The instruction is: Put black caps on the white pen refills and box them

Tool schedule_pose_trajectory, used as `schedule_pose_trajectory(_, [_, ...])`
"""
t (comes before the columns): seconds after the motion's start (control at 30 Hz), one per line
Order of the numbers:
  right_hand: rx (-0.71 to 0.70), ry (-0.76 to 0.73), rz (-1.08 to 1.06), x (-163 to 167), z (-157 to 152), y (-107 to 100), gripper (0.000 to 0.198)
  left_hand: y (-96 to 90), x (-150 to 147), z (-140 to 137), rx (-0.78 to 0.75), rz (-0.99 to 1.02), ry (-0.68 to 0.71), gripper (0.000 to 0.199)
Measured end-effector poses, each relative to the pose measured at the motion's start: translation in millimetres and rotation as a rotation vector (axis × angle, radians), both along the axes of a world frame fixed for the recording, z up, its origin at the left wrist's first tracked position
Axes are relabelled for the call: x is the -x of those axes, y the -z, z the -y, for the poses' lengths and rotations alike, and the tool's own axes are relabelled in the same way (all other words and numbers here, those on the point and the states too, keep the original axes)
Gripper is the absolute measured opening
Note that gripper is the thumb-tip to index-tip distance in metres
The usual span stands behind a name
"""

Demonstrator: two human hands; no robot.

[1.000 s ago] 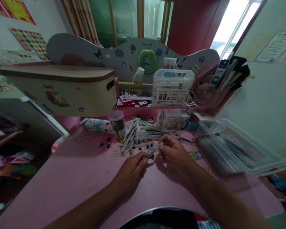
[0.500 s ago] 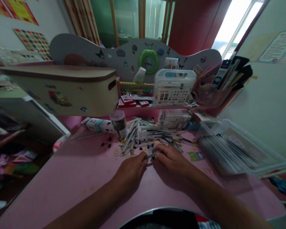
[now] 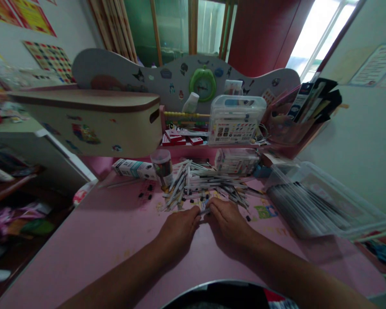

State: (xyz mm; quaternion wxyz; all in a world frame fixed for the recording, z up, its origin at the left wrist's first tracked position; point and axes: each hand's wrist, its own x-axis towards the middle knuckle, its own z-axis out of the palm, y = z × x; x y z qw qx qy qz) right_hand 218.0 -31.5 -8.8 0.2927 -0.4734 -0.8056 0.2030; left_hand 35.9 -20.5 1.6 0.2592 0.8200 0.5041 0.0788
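Note:
My left hand [image 3: 181, 225] is closed, thumb and fingers pinching one end of a thin pale pen [image 3: 205, 211]. My right hand [image 3: 227, 219] closes round the other end, so the pen runs between both hands just above the pink desk; my fingers cover most of it. Beyond my fingertips lies a loose heap of slim white and grey pens [image 3: 202, 179], several with dark ends. Small black caps [image 3: 192, 201] are scattered along its near edge. One black cap [image 3: 248, 218] lies just right of my right hand.
An open clear plastic box [image 3: 357, 214] with thin dark-tipped pens stands at the right. A clear tub [image 3: 161, 165] and a white carton [image 3: 135, 168] are left of the heap. Behind are a clear marker case [image 3: 237, 120] and a lidded cream bin [image 3: 116, 133].
A black piece seen at my right fingers earlier no longer shows there, and a black cap now lies right of that hand. My right fingers have closed further over the pen. The view has shifted slightly.

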Motion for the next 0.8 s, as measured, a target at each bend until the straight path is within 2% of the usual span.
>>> schedule_pose_trajectory(0.17, [-0.022,0.002,-0.073,4.3,0.8,-0.5,0.016,5.0,0.6,1.8,-0.046,0.018,-0.008,0.024])
schedule_pose_trajectory(0.33, [-0.061,-0.021,-0.038,2.0,0.0,-1.5,0.014,-1.3,-1.5,3.1,-0.038,0.019,-0.041,0.023])
schedule_pose_trajectory(0.47, [0.107,-0.048,0.028,-5.7,-7.8,-20.6,0.012,-9.0,-4.2,2.7,-0.108,-0.015,-0.041,0.019])
schedule_pose_trajectory(0.57, [0.184,-0.122,0.207,-7.8,-13.3,-36.5,0.011,-7.3,-4.3,2.3,-0.193,0.001,0.04,0.021])
schedule_pose_trajectory(0.67, [0.121,-0.116,0.393,-9.4,-12.9,-49.8,0.016,0.8,-1.3,2.2,-0.323,0.101,0.109,0.019])
schedule_pose_trajectory(0.7, [0.088,-0.091,0.429,-12.3,-11.3,-55.7,0.017,3.6,0.3,2.2,-0.401,0.155,0.094,0.022])
schedule_pose_trajectory(0.8, [-0.012,0.049,0.476,-36.4,-2.6,-82.9,0.016,8.8,5.0,2.2,-0.615,0.3,-0.086,0.05])
